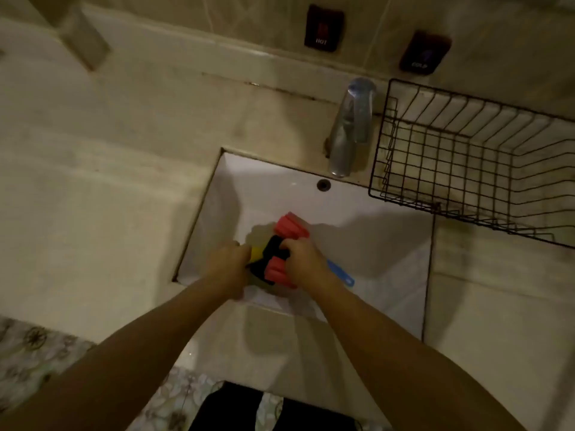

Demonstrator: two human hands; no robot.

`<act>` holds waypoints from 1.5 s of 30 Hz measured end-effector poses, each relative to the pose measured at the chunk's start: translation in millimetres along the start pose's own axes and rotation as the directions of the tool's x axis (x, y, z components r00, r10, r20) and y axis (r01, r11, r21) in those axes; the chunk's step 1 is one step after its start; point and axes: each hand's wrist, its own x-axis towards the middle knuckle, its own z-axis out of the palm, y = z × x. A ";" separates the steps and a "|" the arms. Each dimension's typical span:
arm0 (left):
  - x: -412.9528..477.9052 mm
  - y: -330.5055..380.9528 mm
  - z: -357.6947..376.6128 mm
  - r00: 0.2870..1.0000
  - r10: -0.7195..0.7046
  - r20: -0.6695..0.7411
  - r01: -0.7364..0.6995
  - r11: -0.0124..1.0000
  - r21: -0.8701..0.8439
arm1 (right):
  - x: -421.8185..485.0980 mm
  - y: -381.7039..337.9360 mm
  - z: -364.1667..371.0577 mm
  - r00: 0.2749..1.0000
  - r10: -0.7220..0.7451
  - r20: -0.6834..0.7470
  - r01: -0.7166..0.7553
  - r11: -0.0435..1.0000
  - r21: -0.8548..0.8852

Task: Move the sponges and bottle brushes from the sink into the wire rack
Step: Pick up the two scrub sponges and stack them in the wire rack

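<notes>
Both my hands are down in the white sink [357, 244]. A red foam bottle brush head [291, 227] lies at the far side of the pile. A second red foam brush head [278, 270] sits under my right hand [303, 259], whose fingers close over it and a black sponge [273, 247]. A blue brush handle [340, 272] sticks out to the right from behind that hand. My left hand [228, 262] curls around a yellow sponge [256, 251] at the pile's left side. The black wire rack [473, 163] stands empty on the counter to the right.
A chrome faucet [350, 126] rises behind the sink, just left of the rack. Two dark hot and cold switches [323, 28] are on the tiled wall. Beige countertop extends left of the sink. The overflow hole [323, 184] is in the back wall.
</notes>
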 end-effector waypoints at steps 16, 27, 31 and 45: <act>13.7 -10.5 19.3 0.988 -0.091 -0.129 0.091 0.996 -0.005 | 49.3 27.1 8.4 0.931 -0.175 0.322 0.355 0.647 -0.675; -6.8 -24.0 -8.2 0.931 -0.154 -0.330 0.007 0.914 -0.406 | 18.3 14.1 -16.6 0.999 -0.033 0.036 0.048 0.791 -0.610; -22.0 -24.4 -29.9 0.936 -0.159 -0.315 -0.040 0.839 -0.543 | -7.6 2.9 -28.6 0.998 -0.005 -0.067 -0.019 0.940 -0.341; -60.3 16.1 -74.3 0.999 -0.033 -0.037 -0.018 0.448 -0.894 | -123.6 11.8 -84.4 0.885 0.117 -0.450 -0.156 0.987 -0.049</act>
